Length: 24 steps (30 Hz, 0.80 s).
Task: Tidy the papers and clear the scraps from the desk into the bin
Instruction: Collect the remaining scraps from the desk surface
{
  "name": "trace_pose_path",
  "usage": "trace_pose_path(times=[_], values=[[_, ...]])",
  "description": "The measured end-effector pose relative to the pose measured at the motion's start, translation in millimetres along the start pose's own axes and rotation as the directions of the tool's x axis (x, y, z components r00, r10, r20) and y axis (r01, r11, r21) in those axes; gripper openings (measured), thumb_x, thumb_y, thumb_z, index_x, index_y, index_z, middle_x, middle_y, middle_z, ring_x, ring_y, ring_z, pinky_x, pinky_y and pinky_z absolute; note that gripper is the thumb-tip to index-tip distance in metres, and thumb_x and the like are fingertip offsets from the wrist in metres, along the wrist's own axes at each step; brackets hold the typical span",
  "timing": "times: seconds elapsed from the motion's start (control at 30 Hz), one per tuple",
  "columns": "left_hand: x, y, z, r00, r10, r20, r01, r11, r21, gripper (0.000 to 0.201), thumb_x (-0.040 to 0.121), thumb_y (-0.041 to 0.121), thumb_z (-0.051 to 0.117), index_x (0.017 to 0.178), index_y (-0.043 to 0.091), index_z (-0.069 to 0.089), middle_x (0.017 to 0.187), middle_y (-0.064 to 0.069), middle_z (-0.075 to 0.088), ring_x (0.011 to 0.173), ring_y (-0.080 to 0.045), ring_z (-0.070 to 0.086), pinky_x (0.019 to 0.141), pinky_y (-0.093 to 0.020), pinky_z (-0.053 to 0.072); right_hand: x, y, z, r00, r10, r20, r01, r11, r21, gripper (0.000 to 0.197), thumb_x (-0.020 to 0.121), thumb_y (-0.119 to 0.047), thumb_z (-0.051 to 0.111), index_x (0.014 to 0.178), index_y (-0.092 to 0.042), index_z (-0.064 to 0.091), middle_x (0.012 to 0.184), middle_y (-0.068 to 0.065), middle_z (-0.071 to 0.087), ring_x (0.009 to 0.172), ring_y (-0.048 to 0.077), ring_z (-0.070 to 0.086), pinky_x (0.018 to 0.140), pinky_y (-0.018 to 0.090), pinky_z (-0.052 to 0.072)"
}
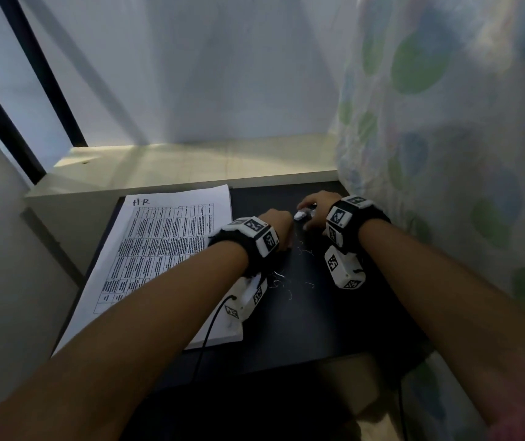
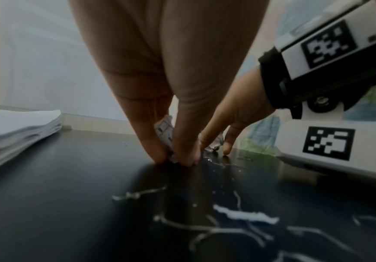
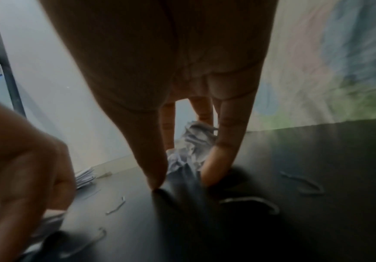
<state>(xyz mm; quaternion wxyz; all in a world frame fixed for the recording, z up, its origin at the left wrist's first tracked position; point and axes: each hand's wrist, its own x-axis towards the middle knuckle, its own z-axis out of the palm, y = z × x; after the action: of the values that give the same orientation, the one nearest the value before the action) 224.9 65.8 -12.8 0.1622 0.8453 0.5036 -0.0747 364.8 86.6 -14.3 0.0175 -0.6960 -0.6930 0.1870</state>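
Note:
A thick stack of printed papers (image 1: 159,249) lies on the left part of the black desk (image 1: 302,329). My left hand (image 2: 173,159) stands with its fingertips on the desk and pinches a small crumpled printed scrap (image 2: 163,129). Just to its right, my right hand (image 3: 180,177) curls its fingers round another crumpled paper scrap (image 3: 191,145), seen white between thumb and fingers (image 1: 301,214) in the head view. Several thin curled paper slivers (image 1: 286,291) lie scattered on the desk nearer to me (image 2: 245,214). No bin shows in any view.
A curtain with green and blue dots (image 1: 445,154) hangs along the desk's right edge. Behind the desk runs a pale ledge (image 1: 191,163) below a white wall. A black cable (image 1: 210,326) trails from the left wrist camera over the paper stack.

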Motion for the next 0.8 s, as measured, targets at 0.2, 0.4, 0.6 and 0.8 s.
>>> trace_pose_path(times=[0.2,0.4,0.6,0.8], values=[[-3.4,-2.9,-1.1,1.000,0.029,-0.009,-0.029,0.999,0.018,0.023,0.084,0.006,0.058,0.105,0.002,0.066,0.114,-0.017,0.066,0.105,-0.034,0.063,0.087,-0.037,0.051,7.6,-1.6,-0.1,0.999,0.023,-0.040,-0.022,0.999,0.027,0.018,0.079,-0.017,0.067,0.094,-0.012,0.075,0.103,0.008,0.072,0.084,0.021,0.063,0.071,0.021,0.044],[-2.1,-21.6,-7.4,0.998,-0.050,-0.046,0.046,0.995,-0.091,0.029,0.092,0.010,0.045,0.114,-0.001,0.059,0.124,-0.018,0.060,0.113,-0.033,0.057,0.093,-0.036,0.046,20.1,10.8,-19.0,0.946,0.199,-0.255,-0.148,0.967,0.207,0.020,0.084,-0.010,0.054,0.084,-0.001,0.071,0.081,0.012,0.066,0.079,0.027,0.059,0.067,0.027,0.045],[-6.2,-38.5,-18.0,0.991,-0.047,-0.123,0.019,0.975,-0.222,0.023,0.088,0.016,0.055,0.105,0.007,0.068,0.118,-0.011,0.066,0.111,-0.025,0.060,0.095,-0.030,0.045,38.5,17.8,-23.1,0.923,0.304,-0.235,-0.250,0.940,0.233,0.021,0.083,-0.020,0.058,0.068,-0.007,0.062,0.078,0.015,0.061,0.078,0.027,0.058,0.072,0.029,0.049],[-3.8,-41.0,-5.5,0.999,-0.023,-0.030,0.020,0.993,-0.120,0.033,0.077,0.028,0.073,0.104,0.012,0.067,0.116,-0.007,0.066,0.109,-0.024,0.061,0.083,-0.028,0.045,48.8,14.0,-13.6,0.946,0.282,-0.158,-0.268,0.958,0.103,0.046,0.070,-0.042,0.074,0.099,-0.006,0.071,0.101,0.011,0.072,0.094,0.029,0.068,0.088,0.040,0.055]])
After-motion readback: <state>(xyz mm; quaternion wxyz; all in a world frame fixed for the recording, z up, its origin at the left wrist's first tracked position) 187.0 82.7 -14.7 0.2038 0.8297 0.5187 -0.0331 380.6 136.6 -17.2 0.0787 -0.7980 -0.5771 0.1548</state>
